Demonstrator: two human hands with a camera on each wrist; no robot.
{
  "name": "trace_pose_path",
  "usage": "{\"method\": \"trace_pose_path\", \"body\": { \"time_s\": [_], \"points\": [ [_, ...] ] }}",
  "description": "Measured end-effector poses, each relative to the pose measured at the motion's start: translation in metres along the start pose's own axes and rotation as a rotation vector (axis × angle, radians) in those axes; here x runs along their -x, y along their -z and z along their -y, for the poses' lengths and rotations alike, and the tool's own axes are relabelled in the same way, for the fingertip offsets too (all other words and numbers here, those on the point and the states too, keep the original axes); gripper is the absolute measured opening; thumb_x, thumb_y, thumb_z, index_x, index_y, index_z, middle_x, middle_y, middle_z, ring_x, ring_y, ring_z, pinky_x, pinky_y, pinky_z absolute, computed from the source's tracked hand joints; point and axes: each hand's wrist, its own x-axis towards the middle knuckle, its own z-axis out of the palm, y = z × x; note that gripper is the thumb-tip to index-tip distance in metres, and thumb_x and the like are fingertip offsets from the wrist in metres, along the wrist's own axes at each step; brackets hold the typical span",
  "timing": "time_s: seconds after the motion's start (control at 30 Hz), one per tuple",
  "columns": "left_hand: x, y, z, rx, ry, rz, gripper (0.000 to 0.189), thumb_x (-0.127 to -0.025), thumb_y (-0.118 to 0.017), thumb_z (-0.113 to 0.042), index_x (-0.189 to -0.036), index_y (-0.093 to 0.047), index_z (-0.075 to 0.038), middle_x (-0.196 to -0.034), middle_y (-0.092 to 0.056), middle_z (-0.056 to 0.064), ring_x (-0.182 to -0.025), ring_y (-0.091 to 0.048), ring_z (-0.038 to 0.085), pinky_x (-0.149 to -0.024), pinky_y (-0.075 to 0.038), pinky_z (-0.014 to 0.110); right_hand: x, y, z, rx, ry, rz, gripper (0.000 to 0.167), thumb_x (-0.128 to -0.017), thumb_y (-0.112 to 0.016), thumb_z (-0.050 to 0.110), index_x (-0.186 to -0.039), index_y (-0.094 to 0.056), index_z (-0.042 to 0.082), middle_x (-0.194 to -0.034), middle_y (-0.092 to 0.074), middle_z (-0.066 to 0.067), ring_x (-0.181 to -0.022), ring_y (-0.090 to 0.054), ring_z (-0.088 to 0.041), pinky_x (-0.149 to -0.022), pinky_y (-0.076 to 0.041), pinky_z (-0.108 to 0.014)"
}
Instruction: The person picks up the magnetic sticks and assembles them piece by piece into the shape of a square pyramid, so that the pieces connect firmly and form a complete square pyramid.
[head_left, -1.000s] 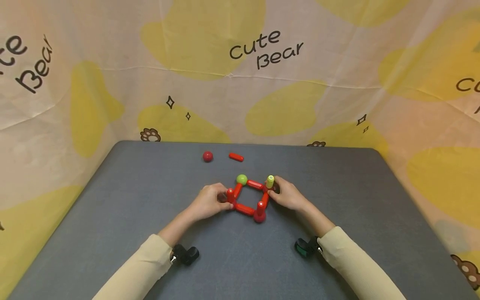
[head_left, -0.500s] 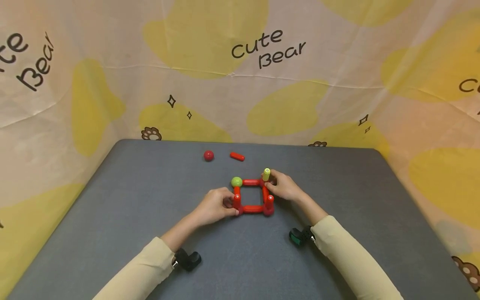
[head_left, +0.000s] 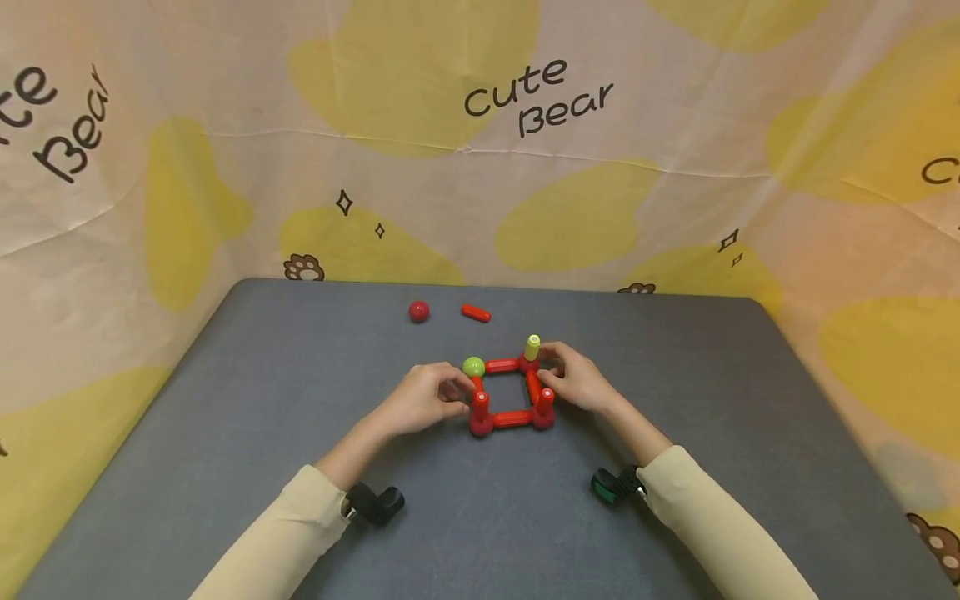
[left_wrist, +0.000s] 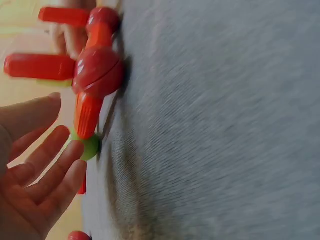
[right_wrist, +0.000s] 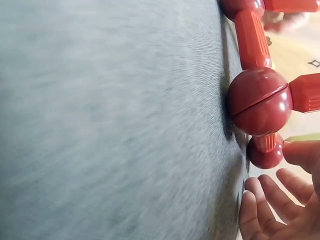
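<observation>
Person is wearing plain cream long sleeves, a black wrist camera showing at each cuff, the right one bearing a green patch.

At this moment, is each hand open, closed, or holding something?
Left hand: open, holding nothing, beside the rod-and-ball square.
Right hand: open, holding nothing, near the yellow-green rod.
</observation>
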Motion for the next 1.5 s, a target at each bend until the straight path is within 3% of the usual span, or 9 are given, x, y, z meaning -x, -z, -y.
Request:
{"method": "trace_pose_path", "body": {
  "time_s": [0.17, 0.33, 0.47, 0.77, 1.2, 1.5],
  "points": [
    [-0.012, 0.005, 0.006, 0.046, 0.054, -0.084, 0.023, -0.073, -0.075, -0.008, -0.096, -0.068, -0.006, -0.095, -0.066, 0.008, -0.078, -0.064, 0.015, -0.066, -0.051, 0.025, 0.015, 0.003, -0.002, 0.003, -0.001, 0.007, 0.042, -0.085, -0.062, 0.011, -0.125, -0.049, 0.002, -0.121, -0.057, -0.015, -0.083, -0.06, -0.017, -0.061, -0.045, -0.024],
    [-0.024, 0.003, 0.015, 0.028, 0.083, -0.171, 0.025, -0.074, -0.075, -0.01, -0.098, -0.069, -0.008, -0.098, -0.066, 0.007, -0.082, -0.067, 0.019, -0.069, -0.052, 0.029, 0.03, 0.006, -0.001, 0.019, 0.031, 0.045, 0.042, -0.086, -0.061, 0.009, -0.126, -0.05, 0.003, -0.12, -0.057, -0.012, -0.083, -0.061, -0.014, -0.065, -0.046, -0.024],
    [-0.031, 0.0, 0.02, 0.008, 0.127, -0.199, 0.027, -0.075, -0.075, -0.014, -0.101, -0.069, -0.011, -0.101, -0.066, 0.007, -0.086, -0.066, 0.02, -0.071, -0.051, 0.032, 0.044, 0.008, 0.001, 0.022, 0.074, 0.101, 0.044, -0.085, -0.061, 0.006, -0.127, -0.048, 0.003, -0.118, -0.057, -0.013, -0.084, -0.06, -0.013, -0.067, -0.047, -0.026],
    [-0.037, -0.008, 0.027, -0.001, 0.163, -0.182, 0.028, -0.077, -0.073, -0.014, -0.104, -0.069, -0.012, -0.103, -0.067, 0.006, -0.085, -0.066, 0.017, -0.073, -0.052, 0.03, 0.06, 0.001, 0.011, 0.01, 0.096, 0.163, 0.057, -0.082, -0.067, 0.015, -0.132, -0.043, 0.004, -0.116, -0.054, -0.009, -0.085, -0.057, -0.013, -0.071, -0.048, -0.025],
    [-0.037, -0.009, 0.025, -0.008, 0.157, -0.143, 0.023, -0.078, -0.072, -0.011, -0.101, -0.07, -0.012, -0.1, -0.068, 0.004, -0.079, -0.065, 0.013, -0.067, -0.051, 0.026, 0.052, -0.006, 0.013, 0.05, 0.103, 0.069, 0.056, -0.08, -0.068, 0.01, -0.131, -0.046, 0.0, -0.108, -0.057, -0.012, -0.075, -0.055, -0.012, -0.065, -0.045, -0.023],
    [-0.028, -0.006, 0.02, -0.02, 0.148, -0.128, 0.021, -0.076, -0.074, -0.014, -0.096, -0.069, -0.011, -0.088, -0.068, 0.003, -0.07, -0.063, 0.011, -0.06, -0.048, 0.024, 0.044, -0.001, 0.009, 0.094, 0.076, 0.018, 0.043, -0.081, -0.066, 0.008, -0.122, -0.055, 0.002, -0.103, -0.06, -0.01, -0.086, -0.059, -0.02, -0.076, -0.048, -0.036]
  ]
}}
